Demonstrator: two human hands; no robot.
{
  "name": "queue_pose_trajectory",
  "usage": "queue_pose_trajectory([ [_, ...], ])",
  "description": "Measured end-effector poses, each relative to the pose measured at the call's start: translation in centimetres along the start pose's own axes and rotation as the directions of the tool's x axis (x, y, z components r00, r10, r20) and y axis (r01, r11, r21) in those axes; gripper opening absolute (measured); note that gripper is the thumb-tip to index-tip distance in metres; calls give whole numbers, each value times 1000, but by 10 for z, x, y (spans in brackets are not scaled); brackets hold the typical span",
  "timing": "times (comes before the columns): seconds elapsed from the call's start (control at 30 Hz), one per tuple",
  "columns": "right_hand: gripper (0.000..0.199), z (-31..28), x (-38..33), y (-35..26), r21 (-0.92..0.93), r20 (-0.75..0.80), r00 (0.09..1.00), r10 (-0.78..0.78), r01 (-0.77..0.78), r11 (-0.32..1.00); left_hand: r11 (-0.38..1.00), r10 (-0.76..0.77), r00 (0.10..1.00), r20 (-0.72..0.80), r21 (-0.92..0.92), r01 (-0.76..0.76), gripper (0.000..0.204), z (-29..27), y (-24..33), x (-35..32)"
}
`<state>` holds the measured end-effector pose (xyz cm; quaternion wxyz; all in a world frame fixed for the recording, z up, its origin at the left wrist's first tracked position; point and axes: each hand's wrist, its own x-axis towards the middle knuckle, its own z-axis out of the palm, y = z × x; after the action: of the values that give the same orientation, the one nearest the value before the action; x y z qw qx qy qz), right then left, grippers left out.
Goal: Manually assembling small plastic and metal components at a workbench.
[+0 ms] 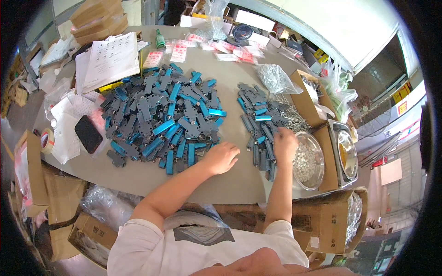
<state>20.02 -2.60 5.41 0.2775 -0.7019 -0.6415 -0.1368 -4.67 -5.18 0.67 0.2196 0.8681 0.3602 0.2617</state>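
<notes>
While a person in a white shirt leans over a grey table [230, 181], both bare forearms reach up from the bottom of the frame. The left hand [222, 157] lies palm down at the lower right edge of a large pile of grey and blue metal parts [163, 117], which fills the centre left of the frame; its fingers are curled loosely, and whether they grip a part cannot be told. The right hand [285, 144] rests on the lower end of a smaller pile of the same parts [258, 120], right of centre; its fingers point down into the pile, and its grip is hidden. Just right of that hand sits a round metal bowl [309, 161] of small silvery pieces. A black phone [88, 134] lies at the left, papers [110, 60] at the upper left.
</notes>
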Motion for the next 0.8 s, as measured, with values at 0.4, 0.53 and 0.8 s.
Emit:
queue_pose_trajectory([
  [0.4,9,63,0,-57,-122,287,928,-240,283,951,951,-131,947,-294,-307,37,31,5,-13,8],
  [0.53,15,15,-9,-72,313,136,893,-430,373,874,753,-430,811,-397,-654,79,49,-2,-22,13],
  [0.8,24,-7,-15,-77,733,244,826,-509,187,654,-18,-206,852,482,-872,489,31,-22,-11,7],
])
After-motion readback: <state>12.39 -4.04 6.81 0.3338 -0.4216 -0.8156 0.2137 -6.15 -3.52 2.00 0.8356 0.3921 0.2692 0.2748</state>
